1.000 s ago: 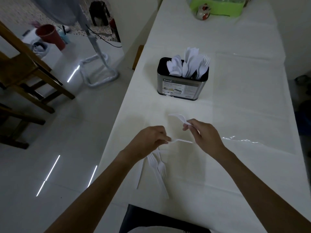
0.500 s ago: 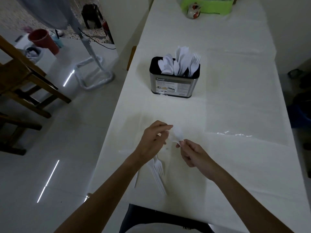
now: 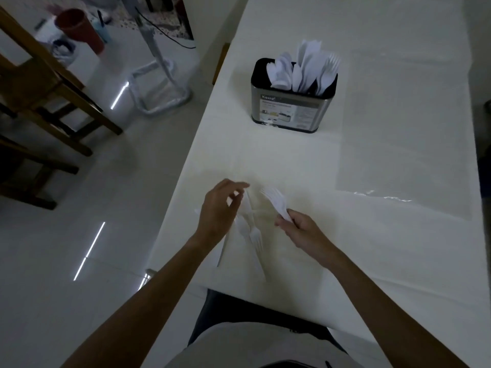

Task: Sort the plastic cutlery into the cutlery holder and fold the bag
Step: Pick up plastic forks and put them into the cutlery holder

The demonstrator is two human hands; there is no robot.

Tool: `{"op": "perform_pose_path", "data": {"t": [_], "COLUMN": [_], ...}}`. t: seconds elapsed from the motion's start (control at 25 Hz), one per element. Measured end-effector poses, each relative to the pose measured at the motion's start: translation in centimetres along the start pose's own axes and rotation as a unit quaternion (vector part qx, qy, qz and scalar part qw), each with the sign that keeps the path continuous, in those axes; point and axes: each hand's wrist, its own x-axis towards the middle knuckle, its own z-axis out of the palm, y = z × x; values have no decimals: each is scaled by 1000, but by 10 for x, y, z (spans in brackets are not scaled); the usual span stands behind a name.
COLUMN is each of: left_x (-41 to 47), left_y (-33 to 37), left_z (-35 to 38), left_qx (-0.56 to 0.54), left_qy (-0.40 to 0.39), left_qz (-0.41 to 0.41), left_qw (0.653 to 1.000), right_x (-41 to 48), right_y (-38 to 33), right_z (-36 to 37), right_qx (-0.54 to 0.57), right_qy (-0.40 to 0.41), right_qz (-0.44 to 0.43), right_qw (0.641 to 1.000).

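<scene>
Right now, holding a white plastic fork (image 3: 276,201) in the right hand (image 3: 300,231), with fingers curled round the handle and prongs pointing up and away toward the far end of the table (image 3: 372,261). Maybe more than one fork in that grip; too blurry to tell. Hovering just beside it with the left hand (image 3: 216,211), fingers loosely bent and spread apart, nothing plainly held. Hard to tell whether touching the cutlery below.

Under and beside the left hand, close to the near left corner: loose cutlery (image 3: 253,239), white forks and a thin handle, lying flat on the white cover.

Farther up, nearer the left edge: the cutlery holder (image 3: 293,112), standing upright, shiny metal outside, black inside. Spoons (image 3: 279,73) in the left part, knives (image 3: 308,62) in the middle, forks (image 3: 329,69) on the right, all sticking up. On the front, a label (image 3: 281,108) with a word like "Kassa" at the top left; small print below too tiny to read.

To the right of the holder, toward the right edge: a clear plastic bag (image 3: 403,144), spread flat, not folded, with a shiny near edge.

Off the table on the left: a white floor (image 3: 79,235), a wooden chair (image 3: 39,83), a red bucket (image 3: 79,30) and a white metal stand (image 3: 162,91).
</scene>
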Motion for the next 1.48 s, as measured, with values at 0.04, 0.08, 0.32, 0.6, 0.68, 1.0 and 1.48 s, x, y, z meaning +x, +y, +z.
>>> {"op": "perform_pose_path", "data": {"t": [0.04, 0.08, 0.32, 0.6, 0.68, 1.0, 1.48], "left_x": [-13, -25, -52, -44, -48, -50, -43], "left_y": [-8, -13, -8, -10, -14, -5, 34], "left_z": [-4, -7, 20, 14, 7, -6, 31], "left_qx": [18, 23, 91, -7, -36, -320, -381], "left_qy": [-3, -8, -78, -51, -29, 16, -58], "left_qz": [-40, -97, -232, -315, -329, -386, -321], "left_qw": [999, 995, 965, 948, 943, 865, 865], "right_x": [4, 8, 37, 54, 52, 43, -11], "right_y": [2, 4, 1, 2, 2, 14, 28], "right_z": [0, 0, 8, 16, 11, -1, -8], "right_qx": [-50, -85, -168, -290, -350, -372, 102], "right_qy": [12, 23, -1, -74, -69, -31, 235], "right_qz": [-22, -44, -122, -138, -164, -235, 59], "right_qw": [998, 995, 978, 944, 919, 897, 965]}}
